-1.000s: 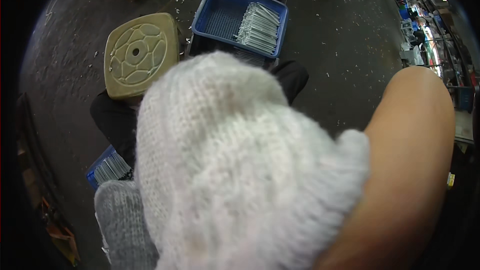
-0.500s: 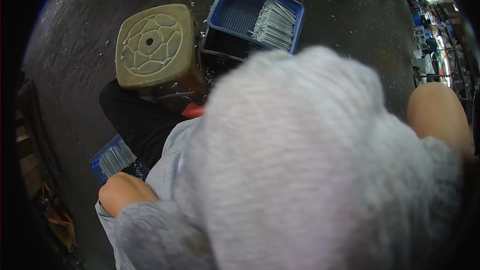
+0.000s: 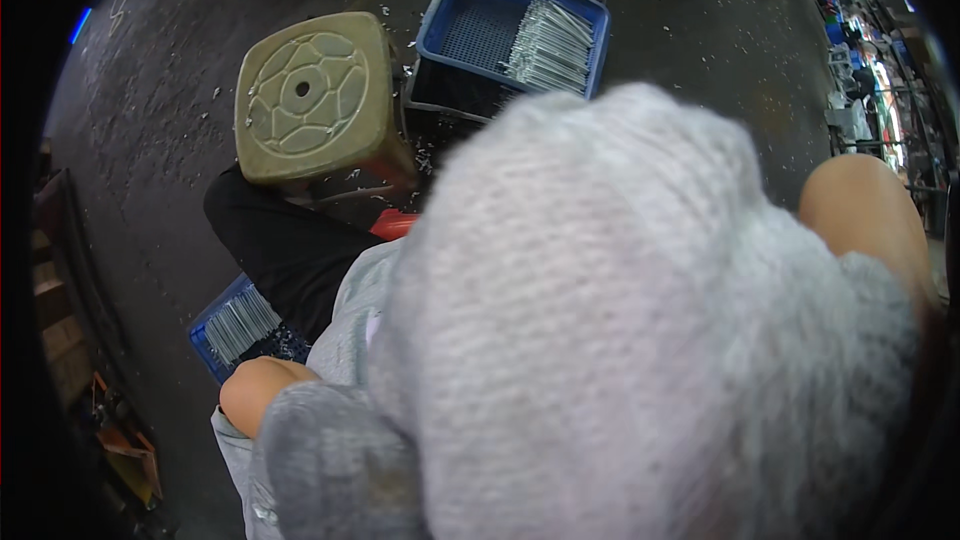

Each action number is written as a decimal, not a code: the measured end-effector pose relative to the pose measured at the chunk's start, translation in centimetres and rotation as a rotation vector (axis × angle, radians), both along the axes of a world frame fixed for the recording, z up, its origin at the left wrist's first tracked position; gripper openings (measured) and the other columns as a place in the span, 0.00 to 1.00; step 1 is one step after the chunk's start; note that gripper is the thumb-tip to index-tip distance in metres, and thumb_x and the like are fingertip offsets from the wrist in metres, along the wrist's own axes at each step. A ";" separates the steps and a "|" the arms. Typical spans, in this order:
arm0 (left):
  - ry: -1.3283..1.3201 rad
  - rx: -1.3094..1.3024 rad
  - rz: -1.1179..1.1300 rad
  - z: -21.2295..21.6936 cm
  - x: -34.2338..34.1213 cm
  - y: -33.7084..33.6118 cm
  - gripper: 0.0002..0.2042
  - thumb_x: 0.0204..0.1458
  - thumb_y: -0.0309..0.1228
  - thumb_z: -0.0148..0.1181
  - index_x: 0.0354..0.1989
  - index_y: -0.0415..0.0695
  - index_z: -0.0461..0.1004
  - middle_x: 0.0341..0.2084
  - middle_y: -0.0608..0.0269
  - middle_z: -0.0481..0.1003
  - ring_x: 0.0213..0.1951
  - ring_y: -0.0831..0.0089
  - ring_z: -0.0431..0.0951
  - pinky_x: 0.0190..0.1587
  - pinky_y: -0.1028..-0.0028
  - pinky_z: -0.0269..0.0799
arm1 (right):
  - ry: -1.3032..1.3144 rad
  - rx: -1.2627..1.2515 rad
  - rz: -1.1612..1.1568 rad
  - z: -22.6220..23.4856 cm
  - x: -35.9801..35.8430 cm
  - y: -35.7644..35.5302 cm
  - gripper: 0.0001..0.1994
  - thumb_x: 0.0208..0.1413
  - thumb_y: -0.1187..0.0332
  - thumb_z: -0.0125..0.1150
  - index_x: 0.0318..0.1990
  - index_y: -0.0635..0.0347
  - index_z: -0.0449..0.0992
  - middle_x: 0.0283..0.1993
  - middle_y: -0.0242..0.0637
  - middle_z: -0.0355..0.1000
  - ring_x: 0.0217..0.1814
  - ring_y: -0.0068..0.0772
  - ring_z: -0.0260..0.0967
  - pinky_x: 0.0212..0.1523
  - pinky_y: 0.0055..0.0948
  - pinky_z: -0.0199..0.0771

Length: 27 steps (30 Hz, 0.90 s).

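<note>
In the head view, we see our right hand very big and close, from the middle to the lower right of the frame. It wears a fuzzy white glove. A bare bit of our right arm shows at the right. Our left hand is at the bottom, left of the middle, in a grey glove. We cannot tell if the fingers of either hand are apart, together or clamped on something, because the gloves hide them.

Just above the white glove, at the top middle, is a blue basket with shiny silver sticks lying in its right side. It sits on something black. To its left is a tan stool with a ball pattern and a round hole. Below the stool we see our black pants, and beside them, at the lower left, a smaller blue box with grey sticks. Little bits lie on the dark floor.
</note>
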State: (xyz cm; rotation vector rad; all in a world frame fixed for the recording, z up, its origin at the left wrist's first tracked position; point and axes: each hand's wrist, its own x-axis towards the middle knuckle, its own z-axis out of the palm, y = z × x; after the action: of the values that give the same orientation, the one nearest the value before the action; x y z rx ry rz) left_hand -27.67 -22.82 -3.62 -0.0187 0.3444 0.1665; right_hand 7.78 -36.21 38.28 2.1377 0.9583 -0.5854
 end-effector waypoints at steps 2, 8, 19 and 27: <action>-0.075 -0.179 -0.091 0.1 0.3 -0.3 0.27 0.56 0.44 0.57 0.64 0.51 0.62 0.44 0.59 0.70 0.43 0.69 0.72 0.48 0.77 0.70 | 0.049 -0.012 0.038 -0.4 -0.3 1.3 0.15 0.56 0.64 0.44 0.47 0.58 0.71 0.43 0.36 0.70 0.38 0.33 0.67 0.41 0.36 0.70; 0.209 -0.207 -0.157 -0.9 -0.6 -3.5 0.30 0.56 0.42 0.59 0.66 0.51 0.58 0.43 0.60 0.70 0.43 0.70 0.72 0.50 0.77 0.68 | 0.215 -0.027 0.185 -2.2 -1.7 6.0 0.14 0.53 0.65 0.47 0.43 0.59 0.73 0.39 0.35 0.71 0.34 0.33 0.67 0.37 0.36 0.71; 0.780 0.922 0.026 6.5 8.4 -1.8 0.22 0.49 0.34 0.53 0.54 0.45 0.62 0.39 0.55 0.74 0.39 0.72 0.75 0.46 0.77 0.70 | 0.424 -0.043 0.361 -4.3 -3.6 11.9 0.11 0.48 0.66 0.54 0.36 0.60 0.77 0.32 0.35 0.73 0.28 0.34 0.67 0.31 0.36 0.71; -0.018 1.004 -0.041 24.5 15.7 8.0 0.13 0.41 0.18 0.49 0.37 0.38 0.71 0.29 0.51 0.78 0.28 0.75 0.77 0.34 0.81 0.74 | 0.513 -0.061 0.467 -4.5 -3.1 15.1 0.09 0.43 0.67 0.59 0.31 0.61 0.79 0.26 0.34 0.74 0.23 0.35 0.67 0.26 0.35 0.71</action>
State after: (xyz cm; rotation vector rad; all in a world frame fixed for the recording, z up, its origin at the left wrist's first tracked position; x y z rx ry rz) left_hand -11.94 -14.81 20.88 0.9775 0.2133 0.2840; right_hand 4.69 -21.08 33.80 1.6451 1.6333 -0.9225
